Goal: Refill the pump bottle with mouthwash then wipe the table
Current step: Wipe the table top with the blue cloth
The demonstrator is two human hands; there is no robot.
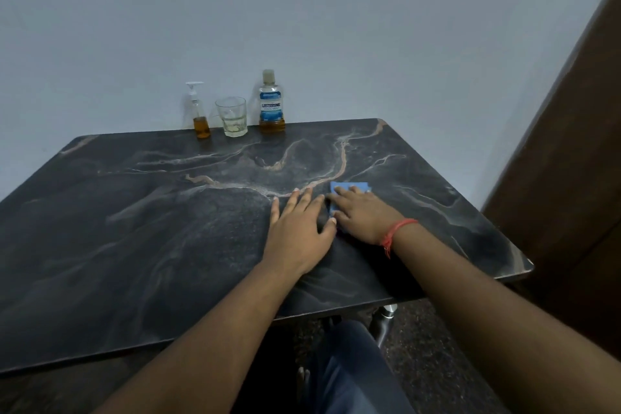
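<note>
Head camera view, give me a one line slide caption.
Right hand presses a blue cloth on the dark table; left hand rests flat beside it.

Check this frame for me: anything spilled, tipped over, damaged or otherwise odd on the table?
Nothing stands out. The pump bottle, glass and mouthwash bottle stand upright in a row at the table's far edge, with no visible puddle. The right hand presses a blue cloth flat; the left hand rests beside it.
</note>
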